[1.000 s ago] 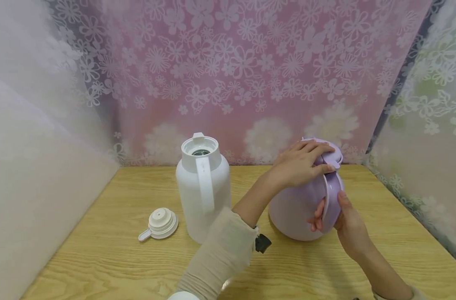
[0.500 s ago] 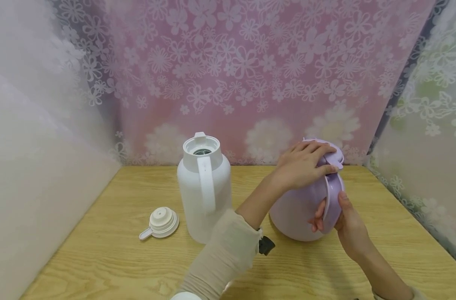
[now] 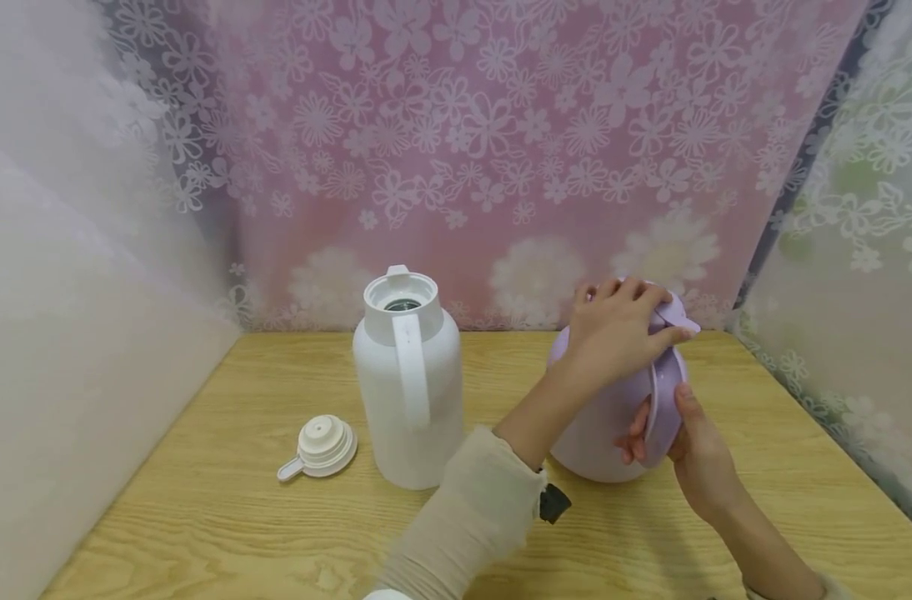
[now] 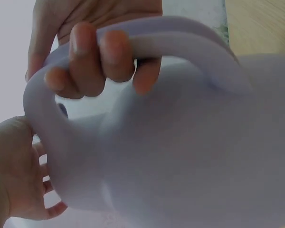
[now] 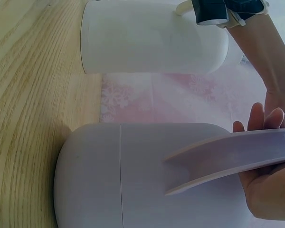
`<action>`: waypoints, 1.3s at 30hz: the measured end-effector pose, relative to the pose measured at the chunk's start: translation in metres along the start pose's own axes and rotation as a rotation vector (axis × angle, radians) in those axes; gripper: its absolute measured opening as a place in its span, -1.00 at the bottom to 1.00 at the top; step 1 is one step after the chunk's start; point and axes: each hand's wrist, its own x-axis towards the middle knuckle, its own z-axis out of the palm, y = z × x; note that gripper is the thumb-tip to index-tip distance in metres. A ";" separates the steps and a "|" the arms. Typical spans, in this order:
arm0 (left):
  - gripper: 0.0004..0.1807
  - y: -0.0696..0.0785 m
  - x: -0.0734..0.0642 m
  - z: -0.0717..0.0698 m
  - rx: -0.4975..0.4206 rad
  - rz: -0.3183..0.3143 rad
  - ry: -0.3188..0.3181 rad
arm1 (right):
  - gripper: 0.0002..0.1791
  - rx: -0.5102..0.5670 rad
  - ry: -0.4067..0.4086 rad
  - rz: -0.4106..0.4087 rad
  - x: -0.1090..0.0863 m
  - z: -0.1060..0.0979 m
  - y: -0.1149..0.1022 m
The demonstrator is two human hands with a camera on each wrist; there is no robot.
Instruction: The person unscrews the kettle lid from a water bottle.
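A lilac thermos jug stands upright at the right of the table. My right hand grips its handle, with several fingers wrapped through the loop, as the left wrist view also shows. Over the jug's top, my left hand holds the lilac lid, fingers curled across it and thumb along its tab. That hand covers much of the lid. To the left is a white thermos jug, its mouth uncovered and its handle facing me. A white stopper lid with a small tab lies beside it.
All of this rests on a wood-grain table. A pink floral curtain hangs behind, with pale panels on both sides. The left forearm, with a dark wrist device, crosses in front between the jugs.
My left hand has shifted right over the lilac jug, and the lid's tab has turned rightward with it. The right hand keeps its grip on the handle. The white jug and stopper stay put.
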 end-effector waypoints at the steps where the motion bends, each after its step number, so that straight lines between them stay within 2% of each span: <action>1: -0.37 0.003 0.001 0.000 0.008 -0.023 0.007 | -0.39 0.004 0.002 -0.001 0.000 0.000 0.000; 6: -0.35 0.014 0.004 0.001 0.035 -0.092 0.047 | -0.38 -0.005 0.024 0.003 -0.001 0.001 0.000; 11: -0.39 0.016 0.008 0.000 0.045 -0.115 0.084 | -0.38 -0.036 0.037 -0.013 0.002 0.001 0.000; 14: -0.36 0.013 0.008 -0.001 0.079 -0.097 0.074 | -0.39 -0.029 0.037 -0.021 0.004 0.002 -0.001; 17: -0.34 0.007 0.006 0.000 0.077 -0.042 0.057 | -0.38 -0.008 0.030 -0.027 0.003 0.002 -0.001; 21: -0.43 -0.010 0.007 0.008 -0.053 0.075 0.066 | -0.36 0.009 0.016 -0.026 0.000 0.002 0.000; 25: -0.49 -0.029 0.014 0.017 -0.294 0.198 0.085 | -0.34 -0.024 0.044 -0.004 -0.002 0.002 -0.001; 28: -0.52 -0.037 0.018 0.022 -0.419 0.251 0.109 | -0.34 -0.055 0.062 0.007 -0.002 0.002 -0.001; 32: -0.55 -0.041 0.022 0.026 -0.438 0.279 0.156 | -0.33 -0.018 0.028 -0.020 -0.001 0.003 0.000; 35: -0.55 -0.042 0.023 0.028 -0.440 0.286 0.163 | -0.33 0.020 0.008 -0.041 0.000 0.004 0.001; 39: -0.51 -0.040 0.022 0.026 -0.420 0.249 0.118 | -0.33 0.011 0.014 -0.041 0.001 0.002 0.002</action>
